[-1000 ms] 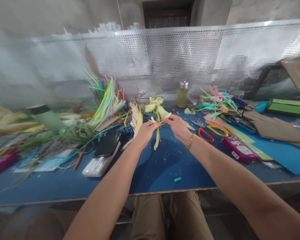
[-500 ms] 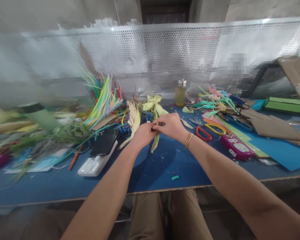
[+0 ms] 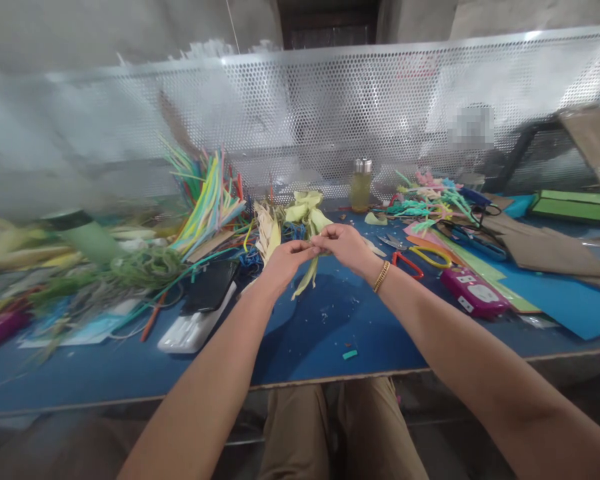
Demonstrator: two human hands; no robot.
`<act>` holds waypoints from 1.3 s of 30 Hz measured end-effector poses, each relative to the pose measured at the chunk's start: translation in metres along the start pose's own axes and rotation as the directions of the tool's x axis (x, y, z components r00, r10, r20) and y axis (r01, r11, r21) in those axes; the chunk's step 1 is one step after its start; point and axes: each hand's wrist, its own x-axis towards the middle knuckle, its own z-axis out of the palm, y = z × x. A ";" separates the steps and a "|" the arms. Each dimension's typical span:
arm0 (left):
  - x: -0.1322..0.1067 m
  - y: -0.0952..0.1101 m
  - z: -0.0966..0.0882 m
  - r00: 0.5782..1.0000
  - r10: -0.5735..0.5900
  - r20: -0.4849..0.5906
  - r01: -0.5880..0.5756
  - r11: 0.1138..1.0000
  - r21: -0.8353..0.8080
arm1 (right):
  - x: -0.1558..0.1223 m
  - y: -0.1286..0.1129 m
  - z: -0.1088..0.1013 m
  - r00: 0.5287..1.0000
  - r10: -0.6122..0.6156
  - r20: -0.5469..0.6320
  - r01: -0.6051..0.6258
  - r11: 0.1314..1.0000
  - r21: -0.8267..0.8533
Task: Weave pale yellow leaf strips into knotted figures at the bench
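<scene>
My left hand (image 3: pixel 291 259) and my right hand (image 3: pixel 347 247) meet above the blue table, thumbs and fingertips pinched together. A pale green strip of dried husk (image 3: pixel 307 279) hangs below the fingertips. It appears pinched between both hands, but its upper end is hidden by the fingers. Right behind them stands a bunch of pale yellow-green husk leaves (image 3: pixel 306 208). Beside my left hand lies a folded beige husk (image 3: pixel 267 230), partly covered by that hand. To the right are scissors with one red and one yellow handle (image 3: pixel 430 257).
Colourful pipe cleaners (image 3: pixel 207 200) stand at the back left. A phone (image 3: pixel 207 287) lies on a white box (image 3: pixel 187 333). A bottle of yellowish liquid (image 3: pixel 361 187) stands by the perforated metal panel (image 3: pixel 330 120). A magenta power strip (image 3: pixel 473 292) and cardboard (image 3: pixel 555 253) lie right.
My hands have shifted slightly, the left fingers straightening along toward the right fingertips. The hanging husk strip has swung a little to the left and up.
</scene>
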 end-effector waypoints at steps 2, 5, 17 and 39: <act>0.002 0.000 0.000 0.999 -0.046 0.030 0.047 0.997 -0.065 | 0.000 0.000 0.001 1.000 0.003 -0.018 -0.003 1.000 -0.001; 0.006 0.001 0.001 0.992 -0.094 0.078 0.103 0.987 -0.124 | 0.003 0.003 0.000 0.998 -0.006 -0.056 0.006 1.000 -0.001; 0.001 0.004 0.007 0.978 -0.165 0.126 0.183 0.971 -0.152 | 0.005 0.009 -0.005 0.990 -0.042 -0.131 0.018 0.983 -0.180; 0.000 0.005 0.002 0.948 -0.294 0.125 0.310 0.753 -0.580 | 0.006 0.015 0.006 0.980 -0.134 -0.146 0.151 0.982 0.112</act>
